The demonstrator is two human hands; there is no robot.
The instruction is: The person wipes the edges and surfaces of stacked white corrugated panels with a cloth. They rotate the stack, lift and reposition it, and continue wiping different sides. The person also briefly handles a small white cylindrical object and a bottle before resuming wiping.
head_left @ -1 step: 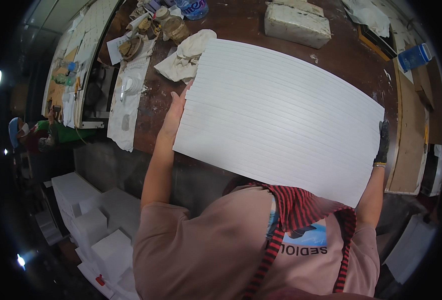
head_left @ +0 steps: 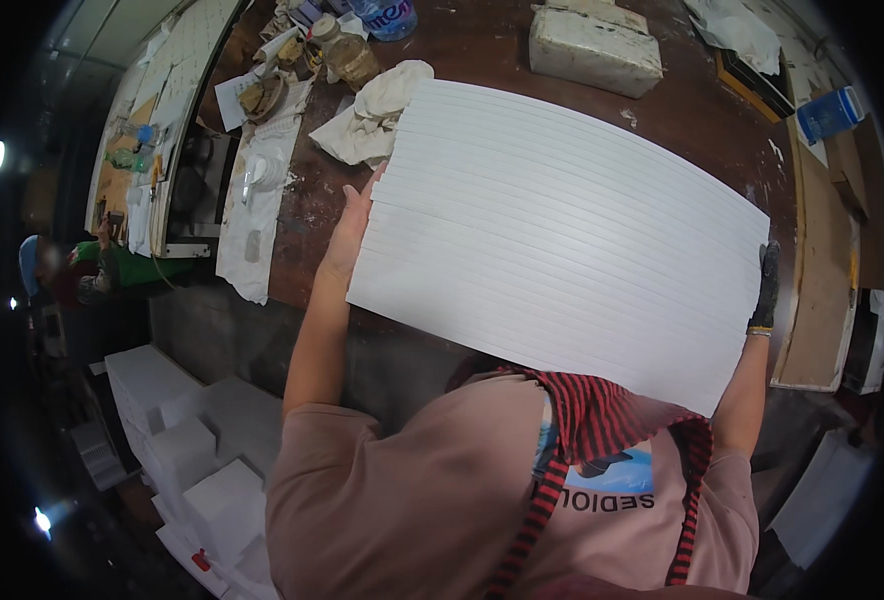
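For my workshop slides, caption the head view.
Left hand and gloved right hand at opposite ends of a lined white panel, brown table beyond.

The white panel [head_left: 562,240] was a big, wide slab with a soft sheen, thin parallel lines running its whole length so it looked like loads of narrow strips side by side. Couldn't tell if they were actually separate pieces. The short 9 o'clock end was slightly stepped, not perfectly flush. It sat a bit toward 1 o'clock of the view's centre, ribbed face up, slanting so its corners pointed at roughly 11, 3, 5 and 8. Looked clean, honestly.
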